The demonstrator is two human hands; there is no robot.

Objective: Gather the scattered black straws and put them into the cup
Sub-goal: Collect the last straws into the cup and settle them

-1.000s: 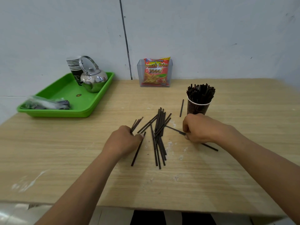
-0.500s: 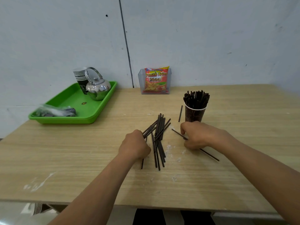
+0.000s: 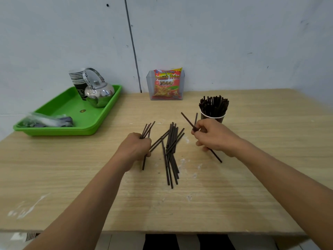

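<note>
A dark paper cup packed with upright black straws stands at the right middle of the wooden table. A pile of several loose black straws lies in the middle of the table. My left hand grips a small bundle of straws whose tips fan out above the fist. My right hand pinches one long straw lifted at a slant, just in front of the cup. Another single straw lies left of the cup.
A green tray at the back left holds a steel kettle, a stack of paper cups and plastic-wrapped items. A clear holder with a snack packet stands against the wall.
My left hand has closed round several straws and lifted them off the table. My right hand has raised the long straw that lay flat on the right.
</note>
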